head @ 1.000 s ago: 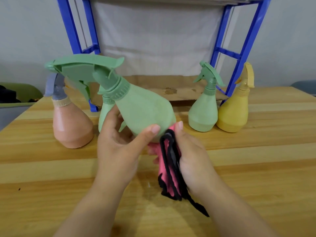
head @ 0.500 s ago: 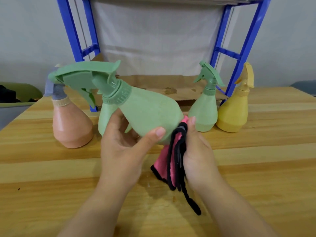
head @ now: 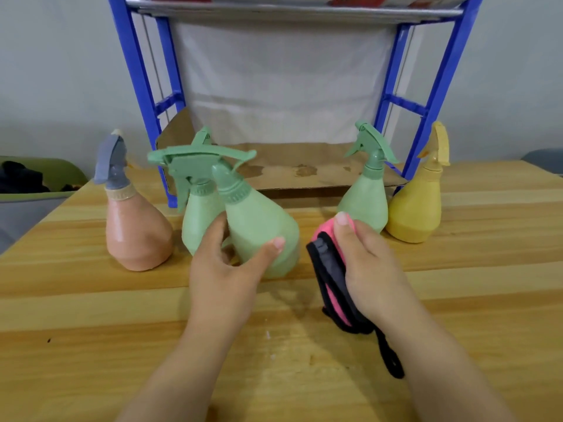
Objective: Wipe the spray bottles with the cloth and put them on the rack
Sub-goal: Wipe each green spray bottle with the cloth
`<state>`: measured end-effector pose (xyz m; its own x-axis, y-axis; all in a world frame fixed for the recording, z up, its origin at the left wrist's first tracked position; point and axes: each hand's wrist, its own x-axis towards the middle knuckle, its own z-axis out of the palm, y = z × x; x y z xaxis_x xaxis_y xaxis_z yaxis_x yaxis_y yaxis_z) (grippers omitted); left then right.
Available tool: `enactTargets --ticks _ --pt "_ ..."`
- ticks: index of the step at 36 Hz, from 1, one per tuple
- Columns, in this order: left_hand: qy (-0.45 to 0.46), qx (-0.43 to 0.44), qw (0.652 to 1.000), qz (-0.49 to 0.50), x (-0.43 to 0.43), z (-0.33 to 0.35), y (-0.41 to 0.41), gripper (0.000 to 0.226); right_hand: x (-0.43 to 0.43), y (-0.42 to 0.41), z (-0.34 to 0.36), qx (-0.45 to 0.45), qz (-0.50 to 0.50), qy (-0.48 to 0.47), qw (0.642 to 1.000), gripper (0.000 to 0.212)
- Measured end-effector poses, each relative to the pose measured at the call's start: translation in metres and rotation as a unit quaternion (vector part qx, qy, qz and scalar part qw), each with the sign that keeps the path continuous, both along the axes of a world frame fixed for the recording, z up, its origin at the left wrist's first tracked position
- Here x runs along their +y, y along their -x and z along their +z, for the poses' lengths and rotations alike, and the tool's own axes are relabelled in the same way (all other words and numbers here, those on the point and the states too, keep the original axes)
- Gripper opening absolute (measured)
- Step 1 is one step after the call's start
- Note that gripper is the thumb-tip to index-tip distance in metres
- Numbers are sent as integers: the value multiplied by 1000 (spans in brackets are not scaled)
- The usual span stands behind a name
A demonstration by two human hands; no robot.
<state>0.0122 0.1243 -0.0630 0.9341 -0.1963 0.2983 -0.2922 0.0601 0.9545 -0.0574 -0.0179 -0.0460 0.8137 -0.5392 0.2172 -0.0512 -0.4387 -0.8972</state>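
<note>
My left hand grips a light green spray bottle by its lower body; the bottle is nearly upright with its base on or just above the wooden table. My right hand holds a folded pink cloth with black edging just right of that bottle, apart from it. A second green bottle stands behind my left hand. A peach bottle with a grey trigger stands at the left. A third green bottle and a yellow bottle stand at the right.
A blue metal rack stands at the back of the table, with brown cardboard on its lowest level and a metal shelf above. A green chair sits beyond the table's left edge.
The green bottle went from tilted and raised to nearly upright and lower toward the table. My right hand drew the cloth off the bottle to the right.
</note>
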Motion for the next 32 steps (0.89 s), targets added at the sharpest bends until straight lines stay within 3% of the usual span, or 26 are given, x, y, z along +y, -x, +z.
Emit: enactTargets --ticks 5,11,18,32 --pt "-85 4 996 -11 -5 -9 -3 54 -13 7 5 -14 -34 125 991 35" --pt "-126 2 992 -29 -10 -12 -6 54 -31 3 11 17 -29 197 980 23" --pt "-156 -15 987 -43 -12 -15 -8 56 -44 -4 14 56 -46 261 963 31" --pt "-196 -12 980 32 -10 -12 -5 66 -52 6 -8 70 -36 264 961 38"
